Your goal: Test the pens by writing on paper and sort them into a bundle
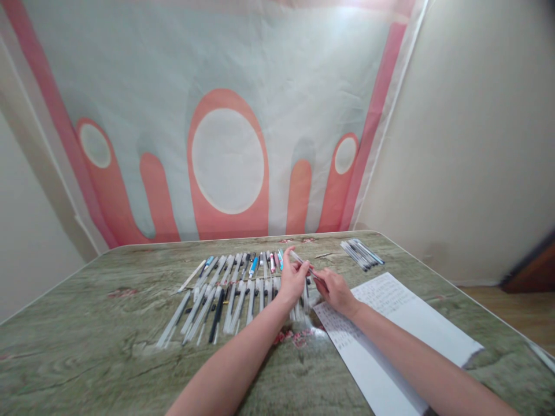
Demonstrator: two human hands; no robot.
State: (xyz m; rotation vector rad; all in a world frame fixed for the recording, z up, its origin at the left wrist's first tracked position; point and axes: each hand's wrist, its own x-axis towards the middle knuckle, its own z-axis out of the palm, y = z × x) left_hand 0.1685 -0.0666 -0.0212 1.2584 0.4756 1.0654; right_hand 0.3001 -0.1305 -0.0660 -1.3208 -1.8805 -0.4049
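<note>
Between my two hands is a clear-barrelled pen [298, 257], held slantwise above the table. My left hand [293, 279] grips its upper length between thumb and fingers. The fingers of my right hand [335, 289] are closed round its lower end, which they partly hide. Under and left of my hands lie two rows of pens [236, 303], most of them clear, with caps and thin refills among them. A black pen [216, 316] lies in the nearer row. A blue marker [253, 266] and a pink marker [273, 262] lie in the farther row.
A sheet of handwritten paper [416, 326] lies under my right forearm. Farther back on the right is a bundle of pens [362, 254]. The wood-patterned table [78, 335] ends before a patterned cloth [229, 162]. Something thin and white [541, 357] lies at the right edge.
</note>
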